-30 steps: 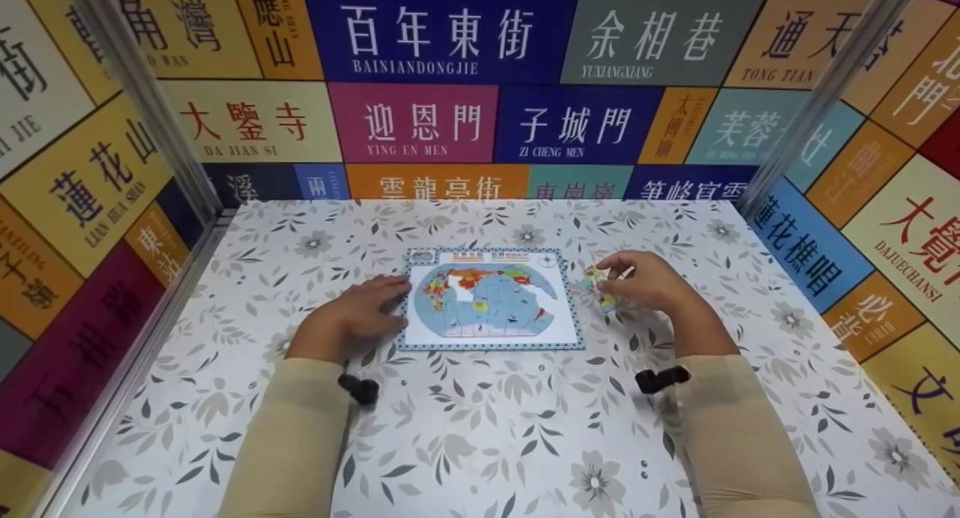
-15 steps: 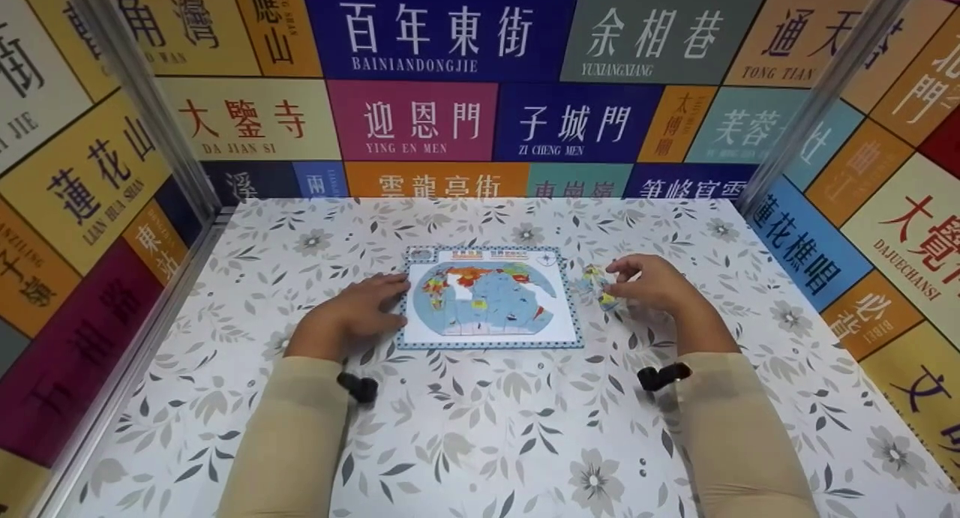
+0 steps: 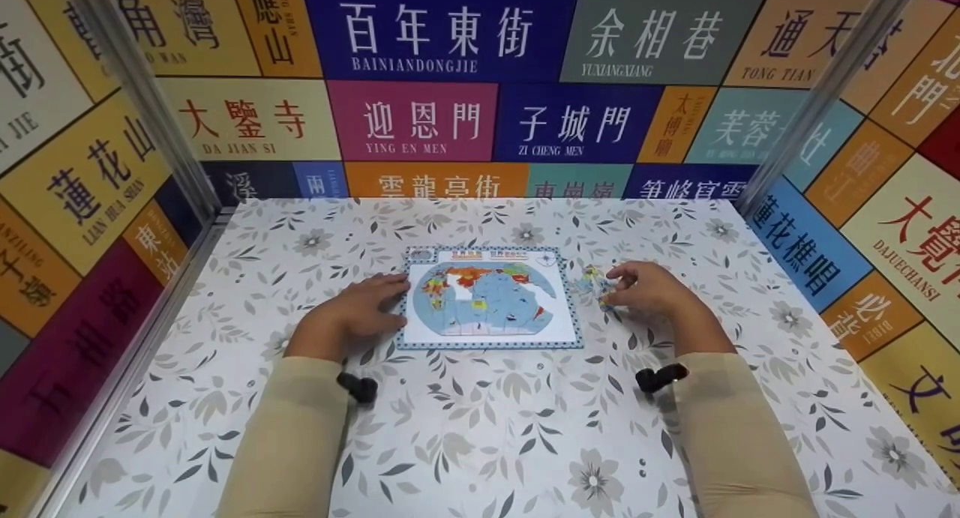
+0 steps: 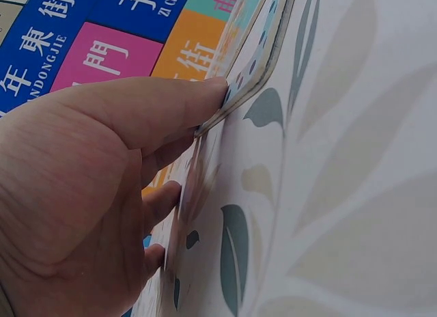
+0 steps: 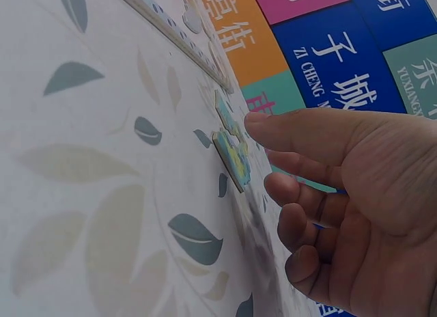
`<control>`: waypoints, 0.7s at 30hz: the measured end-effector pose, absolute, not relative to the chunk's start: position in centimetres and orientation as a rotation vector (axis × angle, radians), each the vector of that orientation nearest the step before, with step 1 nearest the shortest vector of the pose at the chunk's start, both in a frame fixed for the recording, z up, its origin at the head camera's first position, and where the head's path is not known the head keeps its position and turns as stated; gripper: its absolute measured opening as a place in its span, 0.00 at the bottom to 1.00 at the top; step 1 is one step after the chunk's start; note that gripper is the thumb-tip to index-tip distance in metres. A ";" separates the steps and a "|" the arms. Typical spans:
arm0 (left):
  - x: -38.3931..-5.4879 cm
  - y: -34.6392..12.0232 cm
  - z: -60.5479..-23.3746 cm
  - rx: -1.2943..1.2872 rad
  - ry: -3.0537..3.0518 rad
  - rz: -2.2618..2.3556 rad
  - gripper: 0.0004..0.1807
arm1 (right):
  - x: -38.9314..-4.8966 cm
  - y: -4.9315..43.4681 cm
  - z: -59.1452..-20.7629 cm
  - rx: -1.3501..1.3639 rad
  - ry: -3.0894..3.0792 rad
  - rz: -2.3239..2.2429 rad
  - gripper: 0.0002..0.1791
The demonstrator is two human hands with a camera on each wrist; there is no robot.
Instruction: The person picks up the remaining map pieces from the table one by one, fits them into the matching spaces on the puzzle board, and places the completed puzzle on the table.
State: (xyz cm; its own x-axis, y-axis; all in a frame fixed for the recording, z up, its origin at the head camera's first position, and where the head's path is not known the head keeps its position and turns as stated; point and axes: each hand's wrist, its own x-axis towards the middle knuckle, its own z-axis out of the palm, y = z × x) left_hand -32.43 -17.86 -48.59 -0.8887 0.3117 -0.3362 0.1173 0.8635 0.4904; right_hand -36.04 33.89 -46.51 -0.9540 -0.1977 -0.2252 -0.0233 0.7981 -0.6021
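A world map puzzle board (image 3: pixel 491 341) with a dotted blue border lies flat on the table. Parts of its map are filled in; white gaps show at the upper left and right. My left hand (image 3: pixel 365 308) rests along the board's left edge, its thumb (image 4: pixel 205 98) against the edge near the corner. To the right of the board sits a small cluster of puzzle pieces (image 3: pixel 594 282), coloured blue, green and yellow. My right hand (image 3: pixel 651 289) is at the cluster's right side, thumb (image 5: pixel 293 136) right at the pieces and the other fingers loosely bent, with no piece visible between them.
A white cloth with grey leaves and flowers covers the table (image 3: pixel 480 435). Panels with large Chinese lettering (image 3: pixel 427 121) stand behind and at both sides, with metal posts (image 3: pixel 810 121) at the back corners. Black wrist cameras (image 3: pixel 660 379) sit by the sleeves.
My right hand has shifted slightly right and a little nearer to me. The pieces by its fingertips have changed their lie somewhat. My left hand and the board have stayed in place.
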 end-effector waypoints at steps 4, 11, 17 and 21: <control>-32.3 -17.9 -48.5 0.326 2.629 0.651 0.41 | -36.0 33.8 -46.6 -0.157 2.703 -0.903 0.37; -32.2 -17.9 -48.2 0.336 2.615 0.643 0.41 | -36.1 33.9 -47.2 -0.155 2.674 -0.879 0.41; -32.1 -17.9 -48.1 0.342 2.622 0.634 0.41 | -36.1 33.8 -47.2 -0.126 2.668 -0.866 0.44; -32.0 -17.8 -48.1 0.337 2.625 0.650 0.40 | -36.0 33.7 -47.0 -0.123 2.671 -0.851 0.43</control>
